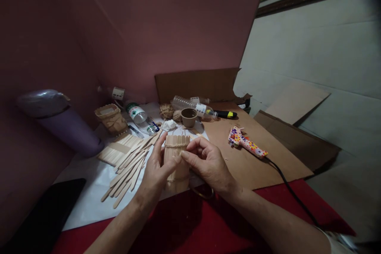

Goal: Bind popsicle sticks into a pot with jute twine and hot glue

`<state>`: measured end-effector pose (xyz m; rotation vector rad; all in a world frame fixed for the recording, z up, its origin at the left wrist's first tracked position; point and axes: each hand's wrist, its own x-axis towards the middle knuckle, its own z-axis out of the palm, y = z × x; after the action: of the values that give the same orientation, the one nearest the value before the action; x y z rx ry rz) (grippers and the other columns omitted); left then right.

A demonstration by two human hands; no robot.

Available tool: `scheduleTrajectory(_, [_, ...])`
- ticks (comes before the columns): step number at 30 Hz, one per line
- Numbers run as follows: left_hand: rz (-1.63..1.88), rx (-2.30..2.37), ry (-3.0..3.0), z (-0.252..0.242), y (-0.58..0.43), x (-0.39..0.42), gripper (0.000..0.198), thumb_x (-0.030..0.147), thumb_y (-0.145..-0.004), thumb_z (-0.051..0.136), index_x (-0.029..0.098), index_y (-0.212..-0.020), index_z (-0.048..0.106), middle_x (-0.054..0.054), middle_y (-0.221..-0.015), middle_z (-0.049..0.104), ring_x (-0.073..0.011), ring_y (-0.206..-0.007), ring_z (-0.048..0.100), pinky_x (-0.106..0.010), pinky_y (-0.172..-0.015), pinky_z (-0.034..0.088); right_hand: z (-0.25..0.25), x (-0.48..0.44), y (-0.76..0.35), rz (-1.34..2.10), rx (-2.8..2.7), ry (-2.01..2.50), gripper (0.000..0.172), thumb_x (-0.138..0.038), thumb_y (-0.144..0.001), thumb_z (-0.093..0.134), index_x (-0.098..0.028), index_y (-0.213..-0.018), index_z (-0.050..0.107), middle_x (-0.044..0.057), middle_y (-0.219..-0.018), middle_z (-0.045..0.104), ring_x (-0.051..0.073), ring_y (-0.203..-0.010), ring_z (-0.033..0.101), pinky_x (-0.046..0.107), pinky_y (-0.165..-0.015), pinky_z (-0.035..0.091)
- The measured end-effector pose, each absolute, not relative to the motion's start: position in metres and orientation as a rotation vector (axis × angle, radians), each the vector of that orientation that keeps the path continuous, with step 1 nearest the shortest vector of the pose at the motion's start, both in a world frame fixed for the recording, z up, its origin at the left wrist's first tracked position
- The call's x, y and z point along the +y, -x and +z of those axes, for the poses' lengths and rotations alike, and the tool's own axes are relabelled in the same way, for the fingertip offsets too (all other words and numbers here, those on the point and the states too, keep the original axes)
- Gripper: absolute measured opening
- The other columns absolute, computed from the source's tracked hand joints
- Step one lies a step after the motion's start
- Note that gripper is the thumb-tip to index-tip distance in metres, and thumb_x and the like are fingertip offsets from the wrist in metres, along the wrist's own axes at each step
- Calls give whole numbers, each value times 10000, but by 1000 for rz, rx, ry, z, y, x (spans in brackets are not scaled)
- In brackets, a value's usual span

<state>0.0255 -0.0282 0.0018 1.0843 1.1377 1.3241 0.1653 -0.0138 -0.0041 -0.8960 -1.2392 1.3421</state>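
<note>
A small round container of craft sticks [175, 168] stands upright at the front middle of the table, with twine [175, 145] tied around it near the top and another band lower down. My left hand [159, 168] is wrapped around its left side, the thumb lying across the front. At the right side, my right hand [206, 160] is closed, its thumb and fingertips pinched against the front by the twine; the exact grip is partly hidden. Loose craft sticks [133, 170] lie fanned out left of my left hand.
A patterned glue gun [247, 142] with a black cord lies on cardboard [268, 166] at right. Behind are plastic bottles [138, 115], twine balls [166, 111], a brown cup [189, 118] and a second stick container [110, 119]. A bundle of sticks [114, 151] lies left.
</note>
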Motion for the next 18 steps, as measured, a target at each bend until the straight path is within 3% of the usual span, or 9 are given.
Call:
scheduleTrajectory(10, [1311,1173,-1090,-1,-23,-25,859,421,-677,748,205,-1432,401,-108,-1129,692,-303,-1029,652,-390,-880,510,-9,-13,-167,1311,-1304,797,222,-386,-839,646,-202,-776,539,-62,-603,479,83,-508,409,211,-481,330])
scheduleTrajectory(18, [1301,1171,-1073,1,-25,-26,807,392,-696,721,228,-1423,409,-92,-1119,697,-291,-986,666,-362,-818,523,-7,-13,-167,1309,-1306,828,134,-281,-822,637,-204,-769,543,-67,-594,474,84,-516,406,211,-485,326])
